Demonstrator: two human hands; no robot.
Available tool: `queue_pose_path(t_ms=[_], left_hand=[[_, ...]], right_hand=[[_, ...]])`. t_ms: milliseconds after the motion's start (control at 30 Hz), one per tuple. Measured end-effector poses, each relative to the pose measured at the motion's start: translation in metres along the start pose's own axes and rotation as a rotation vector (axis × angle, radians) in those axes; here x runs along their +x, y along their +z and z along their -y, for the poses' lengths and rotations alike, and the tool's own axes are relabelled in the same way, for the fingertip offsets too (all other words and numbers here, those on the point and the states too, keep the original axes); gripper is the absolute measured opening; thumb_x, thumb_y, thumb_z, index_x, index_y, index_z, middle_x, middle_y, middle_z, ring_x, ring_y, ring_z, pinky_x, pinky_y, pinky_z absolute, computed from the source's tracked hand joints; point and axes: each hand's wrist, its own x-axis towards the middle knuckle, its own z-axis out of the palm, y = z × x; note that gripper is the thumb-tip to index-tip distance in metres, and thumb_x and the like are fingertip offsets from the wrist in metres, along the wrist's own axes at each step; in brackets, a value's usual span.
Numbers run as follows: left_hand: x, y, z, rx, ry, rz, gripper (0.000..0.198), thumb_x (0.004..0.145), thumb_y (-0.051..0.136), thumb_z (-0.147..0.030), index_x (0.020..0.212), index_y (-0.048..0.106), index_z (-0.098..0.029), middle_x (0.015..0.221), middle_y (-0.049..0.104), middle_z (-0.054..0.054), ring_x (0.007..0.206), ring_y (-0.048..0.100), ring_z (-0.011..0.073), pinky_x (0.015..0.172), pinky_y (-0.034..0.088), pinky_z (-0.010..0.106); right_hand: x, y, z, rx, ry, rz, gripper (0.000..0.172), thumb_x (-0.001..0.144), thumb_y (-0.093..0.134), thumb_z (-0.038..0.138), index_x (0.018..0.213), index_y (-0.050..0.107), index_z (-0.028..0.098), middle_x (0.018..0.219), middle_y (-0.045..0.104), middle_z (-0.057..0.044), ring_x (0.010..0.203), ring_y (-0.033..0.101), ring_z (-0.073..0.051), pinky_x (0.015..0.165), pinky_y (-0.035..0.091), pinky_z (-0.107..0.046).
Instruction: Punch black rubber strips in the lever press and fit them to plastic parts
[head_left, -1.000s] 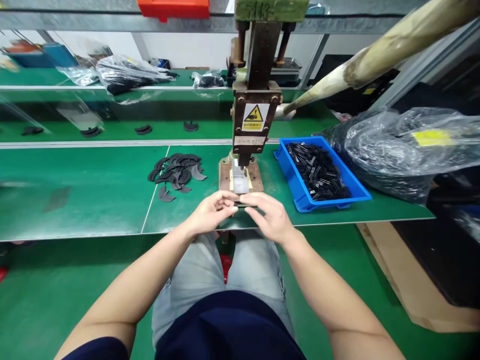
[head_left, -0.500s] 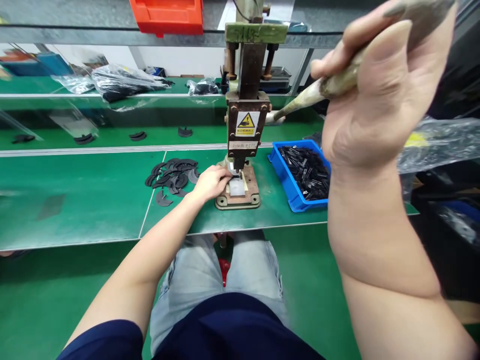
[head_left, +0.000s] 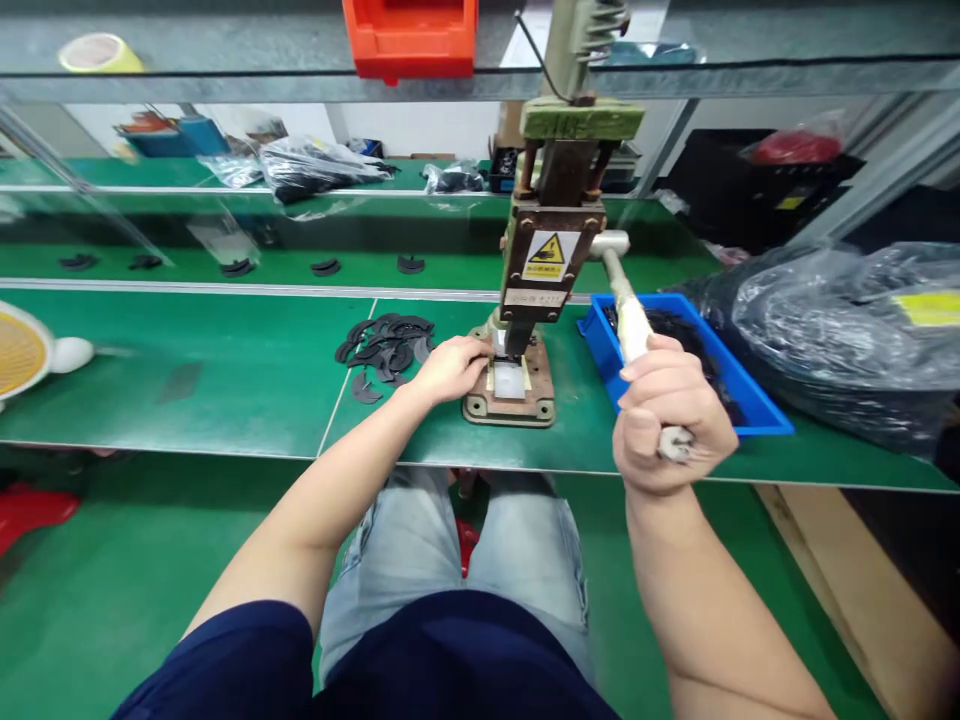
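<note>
My right hand (head_left: 670,415) is nearest, fist wrapped tight round the one press lever (head_left: 628,318). Just beyond it sits one blue bin (head_left: 757,402) of small black parts (too many to count). My left hand (head_left: 450,368), fingers loosely curled, touches the workpiece (head_left: 509,380) on the base of the single hand press (head_left: 553,262). Left of that hand lies a pile of black crescent pieces (head_left: 382,345).
</note>
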Motion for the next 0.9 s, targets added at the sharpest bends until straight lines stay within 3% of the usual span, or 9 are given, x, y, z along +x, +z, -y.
queue_pose_path(t_ms=[100,200,300,367,600,767,900], left_hand=[[-0.01,-0.03,0.029,0.216,-0.15,-0.012,0.034,0.105,0.058,-0.031,0.131,0.077,-0.019,0.134,0.078,0.012,0.129,0.066,0.0309,0.117,0.049,0.045],[-0.018,-0.056,0.057,0.409,-0.33,0.066,0.047,0.101,0.066,-0.05,0.135,0.075,-0.019,0.136,0.076,0.016,0.132,0.063,0.0381,0.115,0.049,0.05],[-0.021,-0.062,0.068,0.521,-0.47,0.167,0.075,0.093,0.064,-0.078,0.139,0.073,-0.018,0.138,0.073,0.022,0.135,0.06,0.0451,0.112,0.049,0.055],[-0.019,-0.055,0.068,0.539,-0.494,0.207,0.085,0.089,0.063,-0.085,0.14,0.071,-0.018,0.141,0.072,0.024,0.137,0.059,0.0465,0.113,0.047,0.057],[-0.006,-0.038,0.063,0.325,-0.527,0.244,0.068,0.085,0.082,-0.059,0.141,0.067,-0.022,0.135,0.079,0.013,0.134,0.064,0.0388,0.111,0.05,0.048],[0.007,-0.039,0.06,0.288,-0.498,0.162,0.051,0.097,0.066,-0.058,0.132,0.074,-0.023,0.136,0.077,0.013,0.127,0.069,0.0349,0.108,0.053,0.046],[0.026,-0.03,0.059,0.328,-0.448,0.193,0.04,0.101,0.059,-0.045,0.131,0.078,-0.026,0.138,0.077,0.011,0.13,0.067,0.0347,0.109,0.053,0.047]], right_hand=[[0.002,0.004,-0.002,0.017,-0.027,-0.019,0.023,0.09,0.069,0.031,0.073,0.055,0.025,0.066,0.061,0.002,0.078,0.067,-0.021,0.106,0.055,-0.063],[0.004,0.009,-0.004,0.012,-0.037,-0.055,0.026,0.09,0.07,0.035,0.071,0.054,0.026,0.064,0.059,0.002,0.076,0.067,-0.021,0.103,0.057,-0.061],[0.002,0.012,-0.005,0.013,-0.029,-0.106,0.029,0.091,0.069,0.039,0.07,0.053,0.027,0.063,0.057,0.002,0.073,0.066,-0.021,0.102,0.057,-0.061],[0.002,0.013,-0.005,0.024,-0.037,-0.121,0.03,0.091,0.069,0.039,0.07,0.053,0.026,0.062,0.056,0.002,0.073,0.065,-0.021,0.101,0.057,-0.06],[0.001,0.009,-0.006,0.011,-0.042,-0.068,0.025,0.092,0.068,0.038,0.072,0.055,0.028,0.065,0.058,0.002,0.075,0.067,-0.022,0.103,0.056,-0.061],[0.001,0.011,-0.004,0.011,-0.029,-0.101,0.027,0.092,0.068,0.039,0.072,0.054,0.026,0.065,0.058,0.002,0.074,0.066,-0.021,0.104,0.057,-0.061],[0.0,0.011,-0.004,0.015,-0.022,-0.101,0.027,0.092,0.069,0.037,0.072,0.054,0.026,0.065,0.059,0.002,0.075,0.066,-0.021,0.104,0.056,-0.06]])
